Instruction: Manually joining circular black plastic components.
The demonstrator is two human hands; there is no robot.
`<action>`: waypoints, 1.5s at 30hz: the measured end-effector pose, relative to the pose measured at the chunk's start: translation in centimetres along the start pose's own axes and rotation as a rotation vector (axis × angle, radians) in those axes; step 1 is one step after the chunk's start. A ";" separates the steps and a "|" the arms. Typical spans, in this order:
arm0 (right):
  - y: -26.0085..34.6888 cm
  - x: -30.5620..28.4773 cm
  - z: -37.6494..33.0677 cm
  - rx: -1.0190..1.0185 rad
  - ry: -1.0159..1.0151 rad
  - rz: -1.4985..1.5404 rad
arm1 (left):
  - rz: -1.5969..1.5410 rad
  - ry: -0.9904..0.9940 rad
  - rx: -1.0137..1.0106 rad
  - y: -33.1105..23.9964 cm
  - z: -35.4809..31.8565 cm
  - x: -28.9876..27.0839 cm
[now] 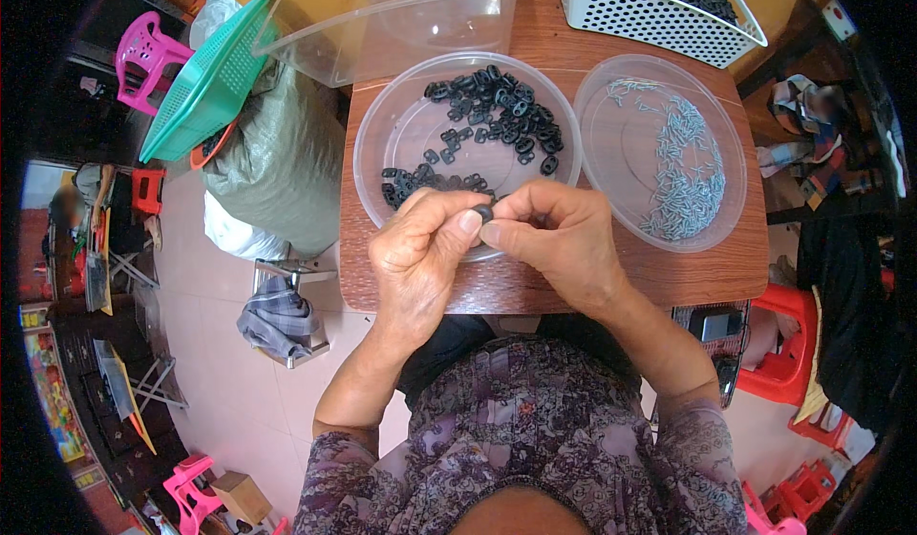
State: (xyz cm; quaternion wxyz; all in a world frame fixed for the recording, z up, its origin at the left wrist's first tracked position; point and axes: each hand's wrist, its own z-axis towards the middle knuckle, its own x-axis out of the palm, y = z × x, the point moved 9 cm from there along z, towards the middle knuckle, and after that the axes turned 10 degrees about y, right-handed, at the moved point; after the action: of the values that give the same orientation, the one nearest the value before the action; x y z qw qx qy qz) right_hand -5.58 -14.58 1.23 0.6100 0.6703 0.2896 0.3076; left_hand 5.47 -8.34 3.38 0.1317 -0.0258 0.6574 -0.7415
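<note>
A small black plastic ring-shaped part [482,213] is being pinched between both hands just above the near rim of the left dish. The left hand [420,253] is closed on it from nine o'clock with thumb and forefinger, and the right hand [559,239] is closed on it from three o'clock; whether a second piece is being held there cannot be told. The part is judged very light, stiff and fairly smooth, so it is probably best taken by its outer edges with fingertips only, since it could easily be dropped. At twelve o'clock from the grip, more such black parts are lying in the round clear plastic dish [382,143]. At two o'clock, a second clear round dish [611,105] is holding small silvery metal pins [683,167]. Both are resting on the brown wooden surface [535,291]. Farther out, at one o'clock, a white perforated plastic basket [650,14] is filled with black parts.
</note>
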 end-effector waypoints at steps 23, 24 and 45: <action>3.1 0.7 -1.9 -0.490 -0.335 -0.442 | -0.578 -0.205 -0.065 2.7 -1.0 1.6; 3.5 0.8 -2.2 -0.528 -0.368 -0.508 | -0.618 -0.217 -0.114 3.1 -1.1 1.8; 4.0 -0.5 -0.8 -0.497 -0.046 -0.340 | -0.499 -0.023 -0.175 2.3 0.0 0.7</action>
State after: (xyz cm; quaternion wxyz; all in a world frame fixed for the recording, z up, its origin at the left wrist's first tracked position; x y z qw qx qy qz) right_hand -6.45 -14.84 5.28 0.8046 0.4491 0.2999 0.2472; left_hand 5.17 -8.77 1.02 -0.0505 -0.2067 0.6906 -0.6912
